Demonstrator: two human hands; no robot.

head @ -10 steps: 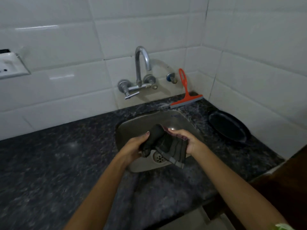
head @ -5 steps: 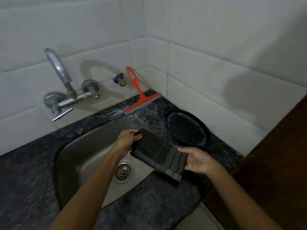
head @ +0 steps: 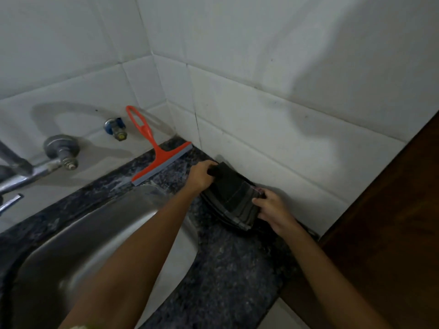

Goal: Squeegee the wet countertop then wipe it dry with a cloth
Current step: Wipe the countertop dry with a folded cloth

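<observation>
head view: both hands on the cloth, which lies folded over the black dish on the surface, close against the tiled side wall. left hand has its fingers curled round the cloth's far end; right hand pinches the near corner. squeegee stands off to the left, handle leaning on the back wall, blade on the surface just behind the sink; neither hand touches it.

judgement: squeegee pass looks done, since pale streaks show near the blade; step in hand is the dry wipe, or setting the cloth for it. cannot tell whether the cloth is damp.

to do it well: keep the cloth folded flat for a broad pad, lift it clear of the dish, press with a flat palm, and draw overlapping strokes from the wall toward the sink so leftover water goes over the rim. work the corner seam with a folded edge. refold to a dry face once one side is soaked.

writing: none readable; no brand or label seen on cloth, squeegee or dish.
</observation>
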